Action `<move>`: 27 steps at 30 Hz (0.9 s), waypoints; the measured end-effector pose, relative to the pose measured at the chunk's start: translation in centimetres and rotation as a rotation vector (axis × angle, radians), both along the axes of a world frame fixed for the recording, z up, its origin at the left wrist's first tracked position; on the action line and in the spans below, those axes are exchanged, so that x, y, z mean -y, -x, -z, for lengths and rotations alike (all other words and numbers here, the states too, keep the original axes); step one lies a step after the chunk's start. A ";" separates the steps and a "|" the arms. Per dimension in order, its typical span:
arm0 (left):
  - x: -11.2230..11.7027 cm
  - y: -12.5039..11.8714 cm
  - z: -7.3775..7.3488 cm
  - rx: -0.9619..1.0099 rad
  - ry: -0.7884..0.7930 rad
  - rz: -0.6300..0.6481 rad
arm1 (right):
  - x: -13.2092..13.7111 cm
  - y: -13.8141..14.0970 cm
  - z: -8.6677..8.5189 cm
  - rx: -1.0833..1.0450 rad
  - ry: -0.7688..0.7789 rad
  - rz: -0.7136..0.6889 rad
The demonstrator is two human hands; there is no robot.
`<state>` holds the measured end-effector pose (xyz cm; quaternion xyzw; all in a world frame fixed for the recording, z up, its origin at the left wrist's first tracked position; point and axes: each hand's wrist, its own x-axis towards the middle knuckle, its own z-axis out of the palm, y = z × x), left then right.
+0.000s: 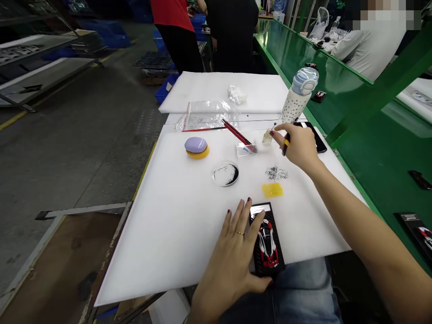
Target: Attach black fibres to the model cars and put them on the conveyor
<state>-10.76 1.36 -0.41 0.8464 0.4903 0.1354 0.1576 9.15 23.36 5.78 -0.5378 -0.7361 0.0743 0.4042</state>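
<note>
A red, white and black model car (268, 245) is fixed on a black display base at the near edge of the white table. My left hand (232, 256) steadies the base from its left side, index finger on top and thumb at the lower end, other fingers spread. My right hand (299, 146) is closed in a pinch beside a small glass bottle (267, 136), from which a thin dark-tipped stick rises. A slim black tool with a yellow band (286, 144) is in the right hand's fingers. Tiny black slivers (276, 173) lie below it, near a yellow pad (272, 190).
A round clear dish (225, 174) holds black bits. Around it are a purple and orange oval case (196, 147), red and black tweezers-like tools (238, 135), a plastic bag (209, 113), a phone (317, 137) and a dotted bottle (299, 96). A green bench (364, 135) borders the right side.
</note>
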 end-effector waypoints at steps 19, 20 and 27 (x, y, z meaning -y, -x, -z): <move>-0.1 -0.5 -0.5 -0.074 -0.077 -0.028 | 18.3 0.9 5.3 -1.149 0.376 0.053; -0.1 -0.5 -0.5 -0.075 -0.074 -0.029 | 18.4 0.9 5.4 -1.138 0.377 0.066; -0.1 -0.5 -0.6 -0.072 -0.078 -0.041 | 18.8 0.1 6.1 -1.004 0.410 0.076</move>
